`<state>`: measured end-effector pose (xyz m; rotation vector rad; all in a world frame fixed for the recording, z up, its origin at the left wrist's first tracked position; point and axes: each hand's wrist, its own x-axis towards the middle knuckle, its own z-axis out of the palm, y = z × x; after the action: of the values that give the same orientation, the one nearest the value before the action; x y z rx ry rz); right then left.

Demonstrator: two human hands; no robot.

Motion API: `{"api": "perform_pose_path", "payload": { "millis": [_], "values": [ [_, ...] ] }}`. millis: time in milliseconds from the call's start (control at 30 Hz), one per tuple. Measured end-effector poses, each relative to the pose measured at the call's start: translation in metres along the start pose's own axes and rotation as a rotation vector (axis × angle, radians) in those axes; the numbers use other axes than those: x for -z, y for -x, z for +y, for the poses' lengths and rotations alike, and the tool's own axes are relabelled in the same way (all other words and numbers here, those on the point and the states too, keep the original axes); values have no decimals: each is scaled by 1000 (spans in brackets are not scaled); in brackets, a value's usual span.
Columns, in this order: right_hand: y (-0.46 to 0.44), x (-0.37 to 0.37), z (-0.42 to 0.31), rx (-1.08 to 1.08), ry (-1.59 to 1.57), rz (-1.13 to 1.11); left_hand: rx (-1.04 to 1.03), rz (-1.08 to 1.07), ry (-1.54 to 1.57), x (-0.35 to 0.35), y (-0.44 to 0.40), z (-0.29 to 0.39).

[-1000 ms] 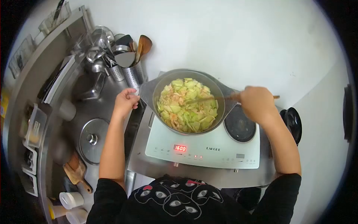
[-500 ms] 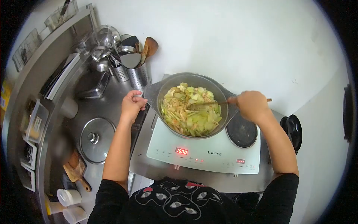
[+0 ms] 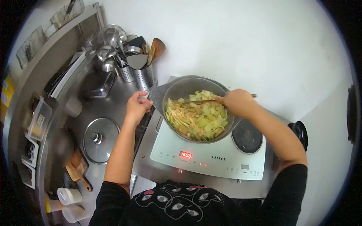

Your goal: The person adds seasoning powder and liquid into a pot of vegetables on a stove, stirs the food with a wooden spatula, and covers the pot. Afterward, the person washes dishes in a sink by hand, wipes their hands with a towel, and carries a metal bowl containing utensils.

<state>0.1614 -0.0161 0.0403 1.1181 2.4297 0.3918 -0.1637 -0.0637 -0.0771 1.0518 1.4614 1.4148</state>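
Note:
A deep grey pot [image 3: 181, 86] sits on the left burner of the white double cooktop [image 3: 196, 156]. Pale green sliced vegetables [image 3: 207, 116] with light brown bits fill its lower part. My left hand [image 3: 136, 109] is at the pot's left handle, fingertips pinched on its edge. Over the right rim, my right hand [image 3: 238, 103] is closed around a wooden spatula [image 3: 203, 101]. The spatula lies low across the pot, its far end hidden in the vegetables, and its handle tip sticks out past my fist.
The right burner [image 3: 247, 136] has nothing on it. Left of the cooktop lie a glass lid [image 3: 107, 145] and a wooden board [image 3: 77, 169]. Ladles and turners stand in perforated metal holders [image 3: 144, 78] at the back. A black pan [image 3: 299, 135] stands at the right.
My right hand has moved left and inward over the pot with the spatula. The vegetables have shifted toward the front, baring more of the back wall. My left hand keeps its place at the handle.

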Motion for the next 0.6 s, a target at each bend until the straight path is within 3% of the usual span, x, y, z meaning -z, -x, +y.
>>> {"api": "perform_pose_path", "payload": {
  "millis": [67, 167, 267, 367, 467, 600],
  "values": [
    [27, 26, 11, 23, 125, -105, 20, -8, -7, 1, 1, 1],
    [39, 31, 31, -51, 199, -33, 40, -29, 6, 2, -2, 1],
    [13, 14, 33, -153, 235, 97, 36, -44, 2, 3, -2, -2],
    [-27, -7, 29, -165, 297, 72, 26, -51, 0, 3, -3, -3],
    [-61, -27, 33, -59, 262, 53, 33, -46, 9, 4, -3, -6],
    [-73, -22, 47, -51, -61, -6, 47, -40, 69, 2, -2, -7]
  ]
}}
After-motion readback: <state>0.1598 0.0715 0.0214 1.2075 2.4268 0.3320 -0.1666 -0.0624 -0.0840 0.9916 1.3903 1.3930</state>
